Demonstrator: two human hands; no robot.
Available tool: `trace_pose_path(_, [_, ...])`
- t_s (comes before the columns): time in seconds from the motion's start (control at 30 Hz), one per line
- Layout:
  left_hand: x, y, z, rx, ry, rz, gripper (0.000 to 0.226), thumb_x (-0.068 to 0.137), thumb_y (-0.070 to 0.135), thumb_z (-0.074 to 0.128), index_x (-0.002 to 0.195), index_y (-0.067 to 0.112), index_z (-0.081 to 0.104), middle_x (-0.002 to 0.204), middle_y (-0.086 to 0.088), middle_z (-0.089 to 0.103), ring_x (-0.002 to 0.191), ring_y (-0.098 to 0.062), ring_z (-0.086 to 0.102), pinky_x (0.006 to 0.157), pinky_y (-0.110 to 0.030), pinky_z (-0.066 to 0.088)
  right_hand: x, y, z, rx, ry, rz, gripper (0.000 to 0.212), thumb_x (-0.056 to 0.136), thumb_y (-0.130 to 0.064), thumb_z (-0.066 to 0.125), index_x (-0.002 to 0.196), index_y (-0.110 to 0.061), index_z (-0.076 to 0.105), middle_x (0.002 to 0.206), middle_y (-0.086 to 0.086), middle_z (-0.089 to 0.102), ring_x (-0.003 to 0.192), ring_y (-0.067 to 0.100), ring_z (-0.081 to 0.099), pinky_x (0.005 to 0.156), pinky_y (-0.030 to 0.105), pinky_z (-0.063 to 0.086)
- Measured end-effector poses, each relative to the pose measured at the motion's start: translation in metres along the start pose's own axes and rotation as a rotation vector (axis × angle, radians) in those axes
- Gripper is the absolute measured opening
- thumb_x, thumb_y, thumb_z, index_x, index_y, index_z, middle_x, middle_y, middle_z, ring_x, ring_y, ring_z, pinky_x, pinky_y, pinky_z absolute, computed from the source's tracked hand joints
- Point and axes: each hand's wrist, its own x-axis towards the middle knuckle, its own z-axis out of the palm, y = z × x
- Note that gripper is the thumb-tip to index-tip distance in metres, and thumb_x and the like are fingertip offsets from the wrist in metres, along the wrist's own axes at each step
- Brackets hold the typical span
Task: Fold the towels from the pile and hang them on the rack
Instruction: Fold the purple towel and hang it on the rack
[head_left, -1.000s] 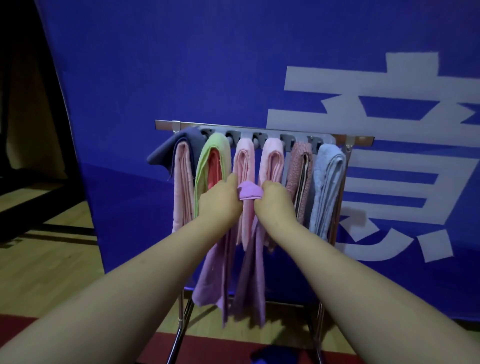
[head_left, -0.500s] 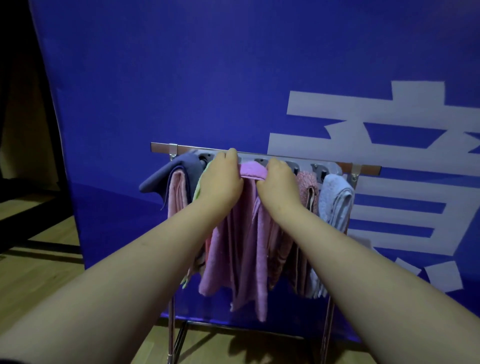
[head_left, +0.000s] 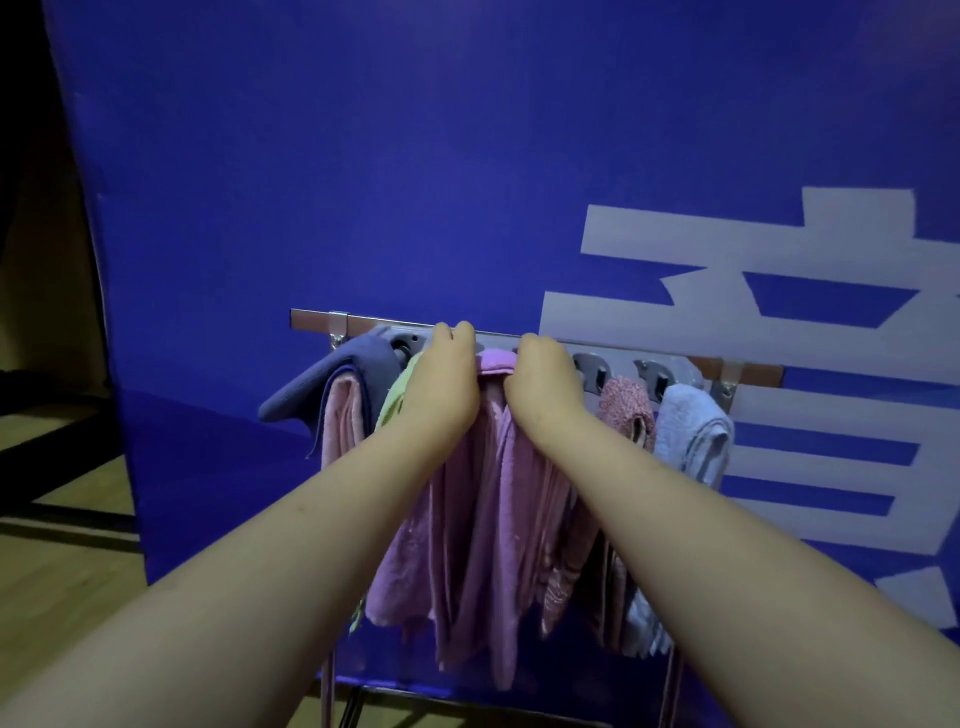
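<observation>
A folded lilac towel (head_left: 493, 467) hangs down from the top bar of the metal rack (head_left: 753, 370). My left hand (head_left: 441, 387) and my right hand (head_left: 545, 387) grip its folded top edge from either side, right at the grey hook strip (head_left: 592, 366). Other towels hang along the rack: a dark blue one (head_left: 337, 371) over a pale pink one (head_left: 340, 421) at the left, a green one (head_left: 396, 395) behind my left hand, a speckled pink one (head_left: 626, 410) and a light blue one (head_left: 691, 436) at the right.
A blue banner (head_left: 363, 182) with large white characters stands right behind the rack. Wooden floor (head_left: 62, 582) shows at the lower left, with a dark frame (head_left: 57, 441) beside it. The rack's legs (head_left: 330, 691) reach down at the bottom edge.
Both hands lifted the lilac towel's folded top from mid-height of the hanging towels up to the rack's top bar. The view has tilted up and come nearer.
</observation>
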Motion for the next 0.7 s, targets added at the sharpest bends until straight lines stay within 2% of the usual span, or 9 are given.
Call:
trace_pose_path(0.07, [-0.004,0.002,0.003,0.039,-0.027,0.000,0.025,0.086,-0.002,0.049,0.109,0.007,0.047,0.114,-0.014,0.048,0.091,-0.035,0.056,0.060,-0.032,0.025,-0.002,0.003,0.003,-0.042,-0.044,-0.006,0.017,0.084,-0.004,0.051,0.096,-0.012,0.060,0.105,0.011,0.065,0.102,0.035,0.062,0.081,0.039,0.045])
trace_pose_path(0.13, [-0.006,0.005,0.008,0.051,-0.031,-0.001,0.026,0.086,-0.002,0.047,0.112,0.006,0.048,0.115,-0.017,0.051,0.094,-0.036,0.055,0.059,-0.031,0.019,-0.005,0.007,0.007,-0.087,-0.091,-0.007,0.025,0.082,-0.003,0.054,0.105,-0.011,0.060,0.109,0.011,0.064,0.103,0.034,0.063,0.079,0.038,0.046])
trace_pose_path(0.2, [-0.008,0.004,0.014,-0.005,-0.018,-0.009,0.027,0.085,-0.003,0.047,0.111,0.006,0.048,0.107,-0.018,0.055,0.093,-0.036,0.054,0.060,-0.031,0.019,-0.007,0.010,0.011,-0.072,-0.106,0.008,0.030,0.082,-0.003,0.058,0.111,-0.011,0.057,0.112,0.011,0.062,0.102,0.031,0.063,0.075,0.035,0.045])
trace_pose_path(0.27, [-0.010,0.001,0.018,-0.092,0.008,-0.045,0.024,0.084,-0.002,0.048,0.107,0.006,0.049,0.092,-0.013,0.055,0.081,-0.031,0.052,0.056,-0.029,0.017,-0.008,0.011,0.012,-0.096,-0.097,0.011,0.032,0.079,-0.002,0.061,0.110,-0.011,0.056,0.111,0.009,0.062,0.101,0.028,0.063,0.071,0.030,0.041])
trace_pose_path(0.33, [-0.013,-0.002,0.023,-0.185,0.035,-0.100,0.017,0.084,-0.001,0.049,0.099,0.007,0.048,0.083,-0.007,0.052,0.071,-0.025,0.047,0.055,-0.030,0.017,-0.010,0.012,0.012,-0.123,-0.086,0.035,0.034,0.077,-0.001,0.063,0.108,-0.012,0.056,0.113,0.007,0.060,0.103,0.026,0.061,0.071,0.029,0.042])
trace_pose_path(0.4, [-0.017,-0.009,0.029,-0.241,0.016,-0.105,0.015,0.084,0.000,0.048,0.098,0.006,0.048,0.086,-0.013,0.058,0.075,-0.032,0.054,0.057,-0.030,0.021,-0.013,0.013,0.015,-0.073,-0.063,0.040,0.030,0.085,-0.004,0.055,0.115,-0.010,0.053,0.121,0.010,0.057,0.108,0.029,0.058,0.075,0.032,0.044])
trace_pose_path(0.53, [-0.025,-0.020,0.041,-0.143,-0.051,-0.109,0.035,0.088,0.000,0.043,0.122,0.006,0.047,0.100,-0.020,0.066,0.089,-0.037,0.062,0.064,-0.036,0.038,-0.022,0.013,0.016,-0.114,0.016,-0.005,0.037,0.091,-0.006,0.047,0.128,-0.009,0.046,0.128,0.008,0.056,0.118,0.026,0.052,0.071,0.030,0.036])
trace_pose_path(0.63, [-0.029,-0.019,0.045,-0.083,-0.011,-0.122,0.028,0.091,0.002,0.040,0.119,0.006,0.044,0.096,-0.018,0.065,0.085,-0.036,0.061,0.061,-0.038,0.036,-0.025,0.014,0.015,-0.164,0.017,-0.049,0.036,0.090,-0.004,0.046,0.126,-0.008,0.045,0.126,0.008,0.056,0.117,0.026,0.052,0.069,0.029,0.030])
trace_pose_path(0.7, [-0.032,-0.021,0.049,-0.140,0.020,-0.149,0.017,0.094,0.007,0.038,0.110,0.011,0.042,0.090,-0.011,0.062,0.078,-0.030,0.057,0.060,-0.036,0.032,-0.027,0.015,0.014,-0.162,0.010,-0.059,0.036,0.090,-0.003,0.046,0.125,-0.009,0.045,0.127,0.008,0.054,0.117,0.026,0.052,0.069,0.030,0.030])
